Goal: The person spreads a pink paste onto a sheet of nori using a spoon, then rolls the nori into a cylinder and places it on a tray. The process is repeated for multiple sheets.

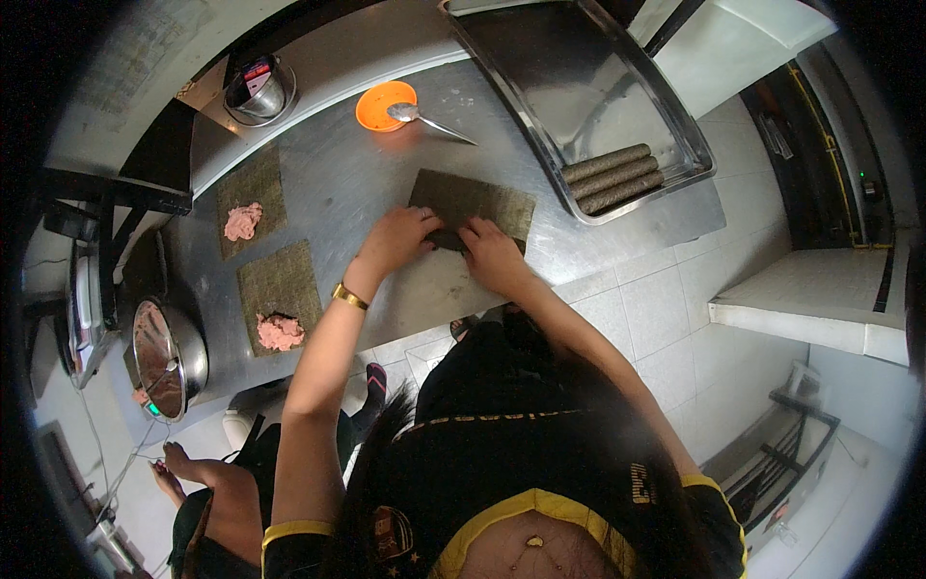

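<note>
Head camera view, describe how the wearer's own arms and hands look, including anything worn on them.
Both the left hand and the right hand are ungloved, with bare forearms. The left wrist carries a gold-coloured watch or bracelet; the right wrist shows none. The left sleeve and right sleeve are short and black with yellow edging.

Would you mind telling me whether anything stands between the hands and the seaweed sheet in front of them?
Nothing visible does: the left hand and right hand both touch the seaweed sheet; the orange bowl and metal spoon lie beyond it.
</note>
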Demonstrator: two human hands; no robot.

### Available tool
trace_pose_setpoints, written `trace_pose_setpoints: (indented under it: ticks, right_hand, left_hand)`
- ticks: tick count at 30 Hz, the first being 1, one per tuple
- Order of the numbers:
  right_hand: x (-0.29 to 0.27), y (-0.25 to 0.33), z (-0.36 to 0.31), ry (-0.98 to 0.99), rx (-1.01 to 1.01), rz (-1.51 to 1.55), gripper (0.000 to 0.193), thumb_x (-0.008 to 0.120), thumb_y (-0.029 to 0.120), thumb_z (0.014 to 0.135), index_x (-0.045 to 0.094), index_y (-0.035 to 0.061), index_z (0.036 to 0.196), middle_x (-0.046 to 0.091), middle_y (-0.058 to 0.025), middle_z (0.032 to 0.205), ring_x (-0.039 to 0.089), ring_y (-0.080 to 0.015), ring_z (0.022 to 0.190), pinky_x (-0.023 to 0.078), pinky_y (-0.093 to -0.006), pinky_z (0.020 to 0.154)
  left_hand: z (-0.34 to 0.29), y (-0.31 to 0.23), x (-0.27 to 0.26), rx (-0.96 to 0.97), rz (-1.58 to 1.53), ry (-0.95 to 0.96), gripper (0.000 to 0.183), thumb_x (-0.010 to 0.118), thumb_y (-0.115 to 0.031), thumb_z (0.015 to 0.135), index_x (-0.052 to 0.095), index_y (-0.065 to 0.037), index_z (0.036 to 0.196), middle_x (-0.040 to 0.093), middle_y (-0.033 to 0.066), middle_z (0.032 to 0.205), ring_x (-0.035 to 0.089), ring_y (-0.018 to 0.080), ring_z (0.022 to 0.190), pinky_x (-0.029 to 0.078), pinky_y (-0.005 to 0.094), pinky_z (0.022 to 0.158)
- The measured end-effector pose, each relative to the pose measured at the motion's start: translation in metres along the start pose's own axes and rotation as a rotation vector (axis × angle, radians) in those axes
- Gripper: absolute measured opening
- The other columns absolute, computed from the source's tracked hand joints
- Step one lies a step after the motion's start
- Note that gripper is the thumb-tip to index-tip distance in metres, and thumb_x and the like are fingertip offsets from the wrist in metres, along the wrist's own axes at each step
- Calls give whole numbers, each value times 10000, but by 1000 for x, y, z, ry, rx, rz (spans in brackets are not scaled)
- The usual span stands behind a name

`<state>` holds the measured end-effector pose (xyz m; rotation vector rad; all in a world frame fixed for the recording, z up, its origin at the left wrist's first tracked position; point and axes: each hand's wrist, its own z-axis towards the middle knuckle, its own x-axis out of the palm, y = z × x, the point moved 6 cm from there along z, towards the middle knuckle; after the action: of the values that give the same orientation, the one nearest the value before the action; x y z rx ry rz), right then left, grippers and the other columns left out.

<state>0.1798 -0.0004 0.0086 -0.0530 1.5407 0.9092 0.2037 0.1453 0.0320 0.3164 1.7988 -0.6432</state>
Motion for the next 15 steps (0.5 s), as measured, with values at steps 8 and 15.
trace_pose_setpoints:
  ticks: [8,15]
  right_hand:
    - [-6,8,-22,84,-39,26,413,614,75,779,576,-5,1182,548,-174,1168,545,-346,1095,472,-418,941]
    - [-1,12,-22,88,-33,-38,457,656,112,780,564,5,1214,538,-163,1208,530,-339,1121,452,-401,973]
  left_hand:
    - [-46,-8,-26,-73,-218,-162,497,742,-201,758,583,-99,1218,589,96,1186,544,290,1169,439,401,996]
    - [-43,-24,-10,22,-101,-203,452,718,-176,775,580,-65,1190,597,96,1143,575,299,1092,465,410,945]
